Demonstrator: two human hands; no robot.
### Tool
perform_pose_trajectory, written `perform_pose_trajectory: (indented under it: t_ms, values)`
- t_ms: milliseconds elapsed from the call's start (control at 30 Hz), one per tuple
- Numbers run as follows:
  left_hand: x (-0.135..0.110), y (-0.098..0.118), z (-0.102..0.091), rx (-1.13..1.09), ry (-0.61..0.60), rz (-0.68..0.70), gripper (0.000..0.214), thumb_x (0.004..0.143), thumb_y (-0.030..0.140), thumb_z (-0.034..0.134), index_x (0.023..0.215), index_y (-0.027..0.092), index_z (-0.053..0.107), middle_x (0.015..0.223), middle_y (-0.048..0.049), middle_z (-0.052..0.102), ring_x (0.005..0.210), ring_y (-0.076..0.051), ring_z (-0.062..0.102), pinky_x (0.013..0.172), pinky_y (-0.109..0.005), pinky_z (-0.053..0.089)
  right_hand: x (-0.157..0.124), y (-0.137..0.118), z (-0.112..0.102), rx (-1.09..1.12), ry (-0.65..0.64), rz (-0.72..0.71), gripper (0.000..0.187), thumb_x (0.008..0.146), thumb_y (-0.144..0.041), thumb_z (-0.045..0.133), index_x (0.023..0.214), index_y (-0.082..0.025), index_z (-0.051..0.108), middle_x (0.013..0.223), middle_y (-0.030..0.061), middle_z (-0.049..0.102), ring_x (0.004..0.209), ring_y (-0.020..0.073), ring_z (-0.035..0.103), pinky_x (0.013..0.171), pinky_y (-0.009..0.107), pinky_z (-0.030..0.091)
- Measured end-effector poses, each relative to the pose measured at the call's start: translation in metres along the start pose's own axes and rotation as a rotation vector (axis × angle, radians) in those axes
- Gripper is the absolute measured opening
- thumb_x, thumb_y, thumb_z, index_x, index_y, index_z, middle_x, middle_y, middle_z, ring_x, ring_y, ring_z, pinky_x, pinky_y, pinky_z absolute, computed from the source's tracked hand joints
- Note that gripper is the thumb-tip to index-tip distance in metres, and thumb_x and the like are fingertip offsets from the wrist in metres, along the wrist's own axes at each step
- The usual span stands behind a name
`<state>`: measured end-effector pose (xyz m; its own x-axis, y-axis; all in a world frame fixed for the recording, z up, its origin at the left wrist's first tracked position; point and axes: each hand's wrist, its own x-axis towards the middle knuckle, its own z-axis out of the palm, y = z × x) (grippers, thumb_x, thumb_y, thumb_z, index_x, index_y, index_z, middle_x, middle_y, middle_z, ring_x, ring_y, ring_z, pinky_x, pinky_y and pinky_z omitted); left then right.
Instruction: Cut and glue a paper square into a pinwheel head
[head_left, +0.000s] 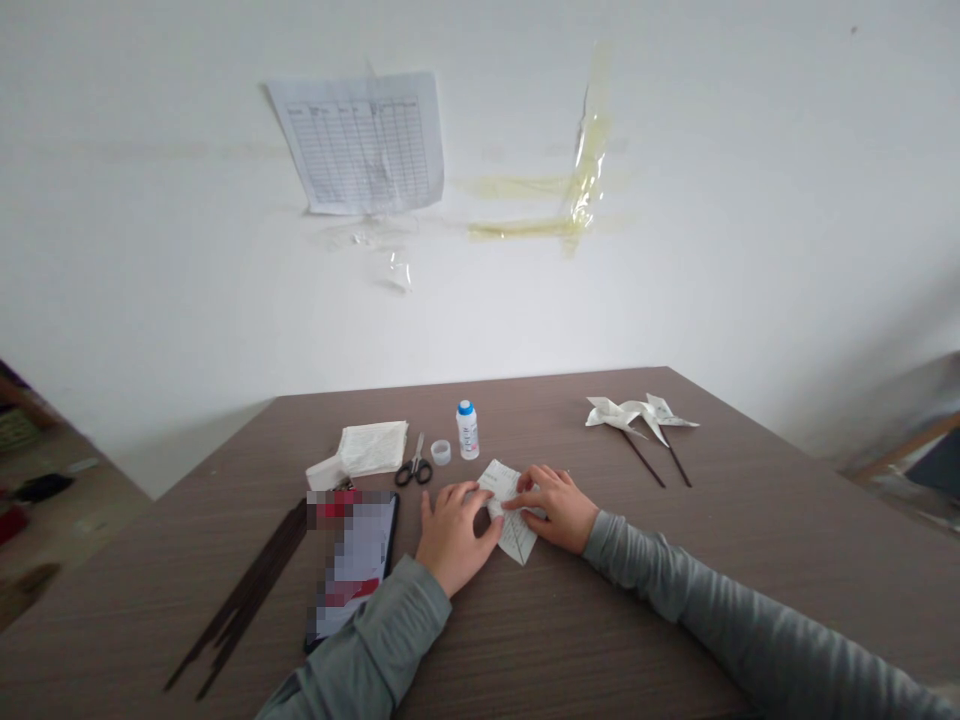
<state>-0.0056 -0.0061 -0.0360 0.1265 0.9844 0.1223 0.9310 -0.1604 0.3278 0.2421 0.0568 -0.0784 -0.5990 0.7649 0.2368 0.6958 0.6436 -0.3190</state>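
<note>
A folded sheet of white printed paper (513,512) lies on the wooden-look table (570,640), with both my hands on it. My left hand (456,535) presses on its left side, and my right hand (555,506) holds its upper right part with the fingertips. Left of the paper are a small pair of black-handled scissors (414,463), a small clear cap (441,452) and a white glue bottle with a blue top (468,431). Beyond the paper on the right lie paper pinwheels (639,415) on dark sticks.
A pile of white paper sheets (361,450) lies at the far left of the table. Below it are a censored tablet (351,565) and a bundle of thin dark sticks (247,590). The table's left edge drops to a cluttered floor. A wall stands behind.
</note>
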Motion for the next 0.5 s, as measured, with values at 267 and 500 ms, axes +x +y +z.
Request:
perform_pose_trajectory:
  t_ms: [267, 500]
  values:
    - [-0.002, 0.007, -0.007, -0.006, -0.041, -0.005, 0.037, 0.115, 0.024, 0.084, 0.149, 0.034, 0.097, 0.174, -0.013, 0.088, 0.175, -0.045, 0.073, 0.157, -0.093, 0.038, -0.001, 0.004, 0.006, 0.066, 0.058, 0.02, 0.05, 0.11, -0.02, 0.086, 0.152, -0.044, 0.099, 0.141, 0.0101, 0.089, 0.138, 0.0393, 0.086, 0.146, 0.08, 0.053]
    - [-0.002, 0.01, -0.012, 0.019, -0.044, -0.02, 0.036, 0.114, 0.026, 0.086, 0.146, 0.037, 0.098, 0.173, -0.0117, 0.089, 0.175, -0.045, 0.073, 0.158, -0.09, 0.037, -0.003, 0.007, 0.005, 0.067, 0.074, 0.021, 0.056, 0.11, -0.022, 0.09, 0.161, -0.046, 0.096, 0.139, 0.0093, 0.092, 0.138, 0.0389, 0.087, 0.15, 0.087, 0.048]
